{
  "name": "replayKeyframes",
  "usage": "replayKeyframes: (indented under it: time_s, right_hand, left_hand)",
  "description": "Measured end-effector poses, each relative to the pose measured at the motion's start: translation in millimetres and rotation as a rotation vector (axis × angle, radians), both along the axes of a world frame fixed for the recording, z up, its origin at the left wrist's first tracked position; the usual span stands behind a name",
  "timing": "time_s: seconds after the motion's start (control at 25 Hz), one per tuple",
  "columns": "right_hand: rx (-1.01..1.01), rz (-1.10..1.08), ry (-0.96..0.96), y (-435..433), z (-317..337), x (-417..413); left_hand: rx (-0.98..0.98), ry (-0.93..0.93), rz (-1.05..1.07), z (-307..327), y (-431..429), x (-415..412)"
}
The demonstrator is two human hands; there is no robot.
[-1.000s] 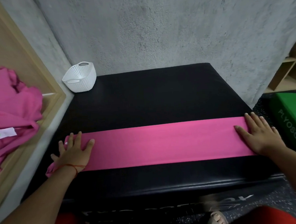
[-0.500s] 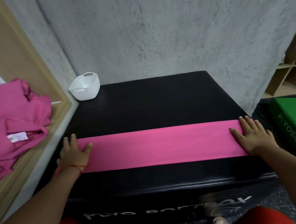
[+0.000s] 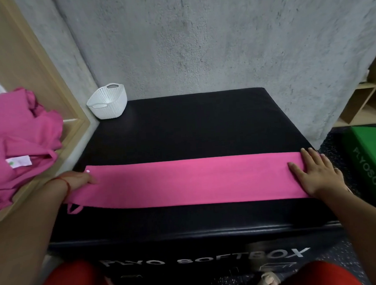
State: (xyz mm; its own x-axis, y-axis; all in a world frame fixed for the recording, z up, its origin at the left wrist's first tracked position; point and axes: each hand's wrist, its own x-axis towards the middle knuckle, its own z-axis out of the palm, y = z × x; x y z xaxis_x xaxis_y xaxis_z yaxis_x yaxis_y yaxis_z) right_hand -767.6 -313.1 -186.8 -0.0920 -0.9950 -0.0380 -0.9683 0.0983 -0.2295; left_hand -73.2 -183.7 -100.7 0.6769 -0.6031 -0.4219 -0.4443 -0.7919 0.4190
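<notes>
Right hand [image 3: 317,174]: grip apart, fingers straight and pressed flat on the right end of the folded pink cloth strip [image 3: 191,180]; left hand [image 3: 79,180]: thumb laid on the strip's left end, other fingers out of sight, so its grip cannot be told, possibly pinching the edge. Strip: lies flat across the near part of the black soft box [image 3: 192,124], almost side to side, with a small loop at its near-left corner. Surroundings: white basket [image 3: 107,103] on the box's far-left corner; pink garment heap [image 3: 19,140] on the wooden ledge [image 3: 73,135] at left; green box [image 3: 375,158] at right.
</notes>
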Motion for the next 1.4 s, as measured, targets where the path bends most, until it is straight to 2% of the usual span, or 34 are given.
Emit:
replayKeyframes:
  time_s: [0.08,0.16,0.24,0.28,0.4,0.48,0.64,0.72,0.8,0.88,0.92,0.96,1.04,1.08,1.16,1.24,1.32,1.36,1.4]
  right_hand:
    - [-0.007,-0.005,-0.006,1,-2,-2]
    - [-0.011,-0.002,-0.012,1,-2,-2]
    - [-0.012,-0.005,-0.011,2,-1,-1]
    - [-0.012,-0.007,-0.01,2,-1,-1]
    - [-0.008,-0.008,-0.012,2,-1,0]
    - [-0.006,-0.01,-0.018,2,-1,-1]
    - [-0.004,-0.007,-0.027,2,0,-1]
    - [-0.002,-0.007,-0.027,3,0,-1]
    - [0.003,-0.01,-0.024,3,1,-1]
    - [0.0,-0.013,-0.032,3,0,-1]
    - [-0.001,-0.014,-0.037,3,0,-1]
    - [0.003,-0.01,-0.041,3,1,-1]
    - [0.018,0.001,-0.02,3,0,-2]
    - [0.018,0.005,0.001,3,1,-2]
    - [-0.023,0.005,0.074,2,6,-4]
    - [-0.069,0.008,0.207,3,19,-4]
    - [-0.05,0.024,0.303,5,31,-3]
    - [0.002,0.043,0.331,2,38,0]
    - [0.072,0.077,0.332,3,46,8]
  left_hand:
    - [-0.064,-0.063,0.008,7,-8,-15]
    - [-0.274,-0.229,-0.018,18,-18,-45]
    - [-0.316,-0.454,-0.217,40,-20,-103]
    - [-0.291,-0.491,-0.301,47,-20,-134]
    - [-0.371,-0.328,-0.352,44,-30,-226]
    - [-0.358,-0.253,-0.427,17,-40,-288]
    - [-0.212,-0.3,-0.565,-42,-33,-362]
    - [-0.26,-0.22,-0.645,-45,-25,-347]
    - [-0.435,-0.091,-0.605,-32,-20,-312]
    - [-0.517,-0.26,-0.466,-24,-19,-259]
    - [-0.452,-0.347,-0.397,-22,-18,-233]
    - [-0.327,-0.328,-0.322,-21,-14,-209]
    - [-0.063,-0.032,-0.205,-22,-14,-179]
    - [0.001,0.138,-0.181,-22,-16,-173]
    - [0.071,0.295,-0.208,-18,-27,-170]
    - [0.184,0.298,-0.293,-9,-46,-168]
    - [0.307,0.2,-0.403,4,-87,-158]
    - [0.319,0.105,-0.445,15,-115,-154]
    - [0.239,-0.025,-0.46,26,-140,-150]
